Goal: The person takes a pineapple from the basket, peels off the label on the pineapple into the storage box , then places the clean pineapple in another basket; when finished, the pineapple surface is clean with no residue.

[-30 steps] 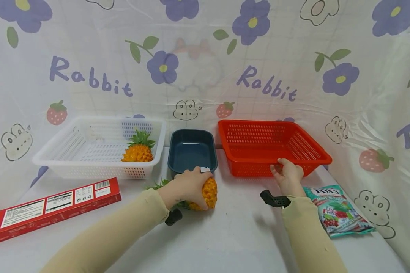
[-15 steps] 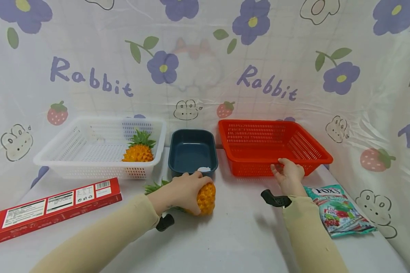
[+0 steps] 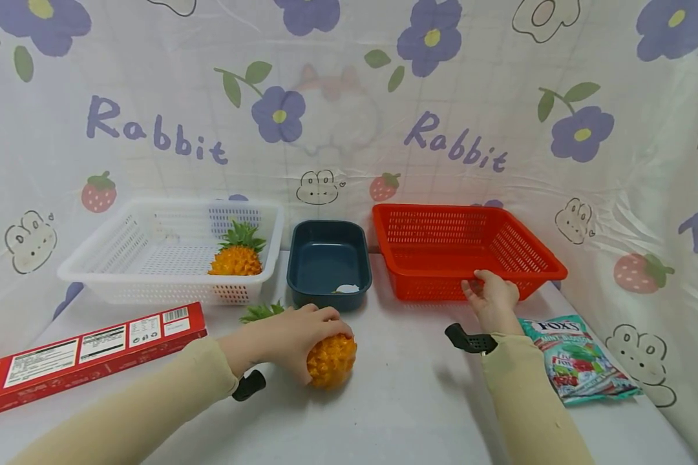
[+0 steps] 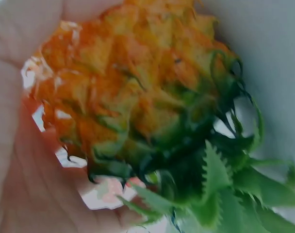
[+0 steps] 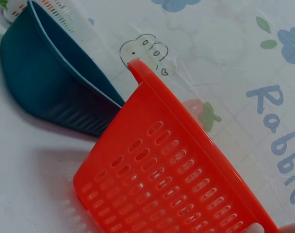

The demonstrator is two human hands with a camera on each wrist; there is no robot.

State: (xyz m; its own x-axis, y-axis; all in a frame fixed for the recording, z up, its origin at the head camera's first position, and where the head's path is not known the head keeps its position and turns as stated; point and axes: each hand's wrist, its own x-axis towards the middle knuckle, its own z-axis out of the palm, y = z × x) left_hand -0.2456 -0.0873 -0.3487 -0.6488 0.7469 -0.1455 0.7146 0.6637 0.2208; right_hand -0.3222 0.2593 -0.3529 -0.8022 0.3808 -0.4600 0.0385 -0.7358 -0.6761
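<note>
My left hand point(image 3: 293, 339) grips a small orange pineapple point(image 3: 333, 361) from above, in front of the dark blue bin point(image 3: 328, 300). Its green crown point(image 3: 262, 312) points to the back left. The left wrist view shows the spiky fruit point(image 4: 138, 87) between thumb and fingers, close up. Over the front rim of the red basket point(image 3: 424, 287), my right hand point(image 3: 493, 300) pinches the edge. In the right wrist view only the fingertips point(image 5: 254, 228) show at the rim of that basket. A second pineapple point(image 3: 236, 258) sits in the white basket point(image 3: 163, 287).
On the left lies a long red box point(image 3: 93, 358) at a slant. A teal candy bag point(image 3: 578, 361) rests beside my right forearm. Some small white thing point(image 3: 347, 289) is in the dark blue bin. A printed cloth point(image 3: 337, 129) hangs behind the containers.
My left hand has moved left and toward me with the pineapple, uncovering the front of the dark blue bin. My right hand has stayed at the red basket's rim.
</note>
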